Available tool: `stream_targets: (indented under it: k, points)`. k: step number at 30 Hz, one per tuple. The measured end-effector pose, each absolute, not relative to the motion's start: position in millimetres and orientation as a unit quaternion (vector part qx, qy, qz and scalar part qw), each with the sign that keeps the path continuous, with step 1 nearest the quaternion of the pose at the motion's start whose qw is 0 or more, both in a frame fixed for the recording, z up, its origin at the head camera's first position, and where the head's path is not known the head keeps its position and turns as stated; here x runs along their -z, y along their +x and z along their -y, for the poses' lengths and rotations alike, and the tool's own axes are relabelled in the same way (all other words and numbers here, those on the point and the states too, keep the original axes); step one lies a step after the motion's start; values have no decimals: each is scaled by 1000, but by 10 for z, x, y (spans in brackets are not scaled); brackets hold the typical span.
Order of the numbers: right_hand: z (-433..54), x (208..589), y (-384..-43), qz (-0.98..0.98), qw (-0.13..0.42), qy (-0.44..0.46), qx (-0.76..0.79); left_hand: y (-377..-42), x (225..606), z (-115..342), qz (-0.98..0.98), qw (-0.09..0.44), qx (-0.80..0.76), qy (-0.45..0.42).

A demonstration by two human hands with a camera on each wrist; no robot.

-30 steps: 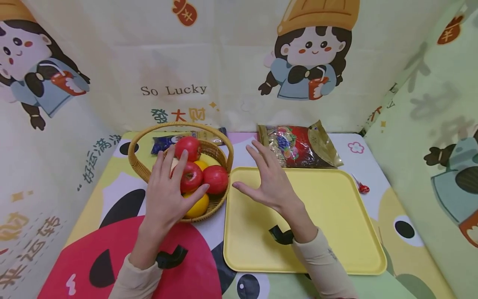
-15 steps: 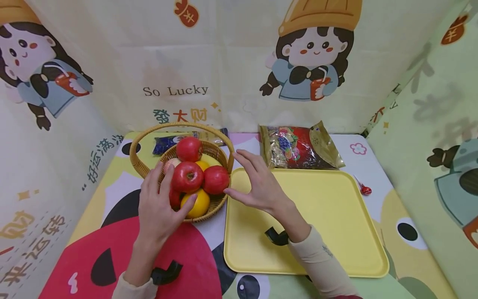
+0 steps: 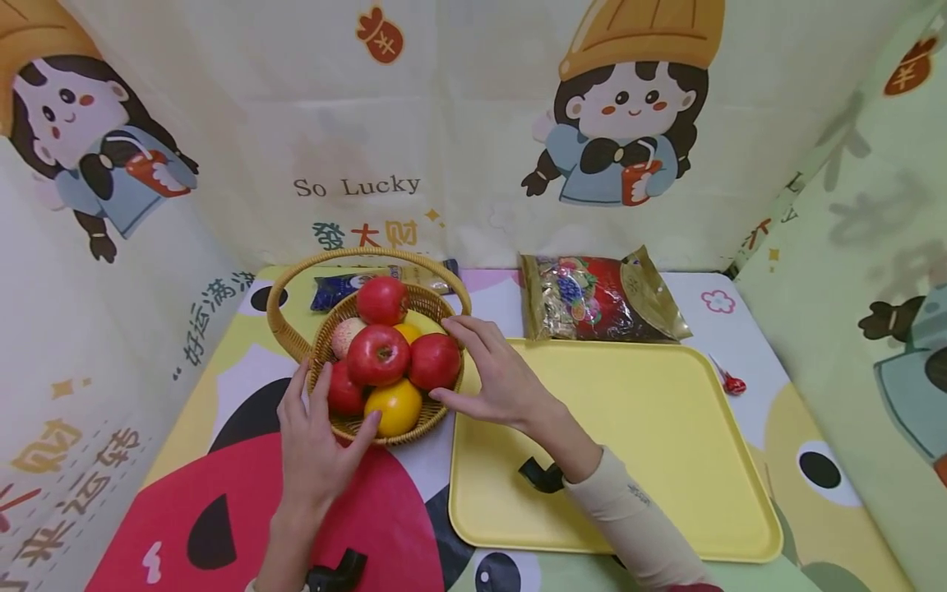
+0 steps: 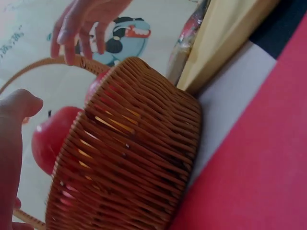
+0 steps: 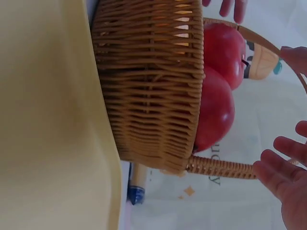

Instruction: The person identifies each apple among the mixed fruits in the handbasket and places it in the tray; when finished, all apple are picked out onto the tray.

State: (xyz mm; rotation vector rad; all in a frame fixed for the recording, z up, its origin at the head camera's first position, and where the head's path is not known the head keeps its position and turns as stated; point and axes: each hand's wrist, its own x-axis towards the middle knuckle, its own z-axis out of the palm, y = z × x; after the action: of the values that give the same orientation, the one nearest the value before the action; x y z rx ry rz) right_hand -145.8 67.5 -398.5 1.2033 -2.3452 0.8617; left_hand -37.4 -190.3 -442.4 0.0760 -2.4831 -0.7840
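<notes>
A wicker basket (image 3: pixel 426 431) with a tall arched handle stands at the table's left middle. Inside lie several red apples (image 3: pixel 378 355), a yellow-orange round fruit (image 3: pixel 393 408), a banana (image 3: pixel 425 322) and a pale pinkish fruit (image 3: pixel 346 337). My left hand (image 3: pixel 314 448) is at the basket's near left side, its fingers spread and slightly bent. At the right side, my right hand (image 3: pixel 496 378) has its fingers spread beside the rim, close to the handle (image 5: pixel 223 168). Neither hand grips anything; whether the fingertips touch the basket, I cannot tell.
Right of the basket, a yellow tray (image 3: pixel 629 460) lies close by. Behind it is a red and gold snack bag (image 3: pixel 602 296). A blue and gold packet (image 3: pixel 336 288) lies behind the basket. One red lollipop (image 3: pixel 732 384) sits right of the tray. Printed cloth walls surround the table.
My left hand has drawn back from above the fruit to the basket's near left side. The right hand has moved left and down toward the basket's right rim. The basket stays in place.
</notes>
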Motion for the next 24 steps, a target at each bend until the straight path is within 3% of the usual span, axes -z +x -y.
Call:
stream_targets:
  k: [10,24]
  points:
    - [-410,3980,-1523,829,129,445,-314,-380,4642,1971,915,230,324,66]
    - [-83,3998,-1686,829,108,468,-285,-372,4783,2001,902,189,375,98]
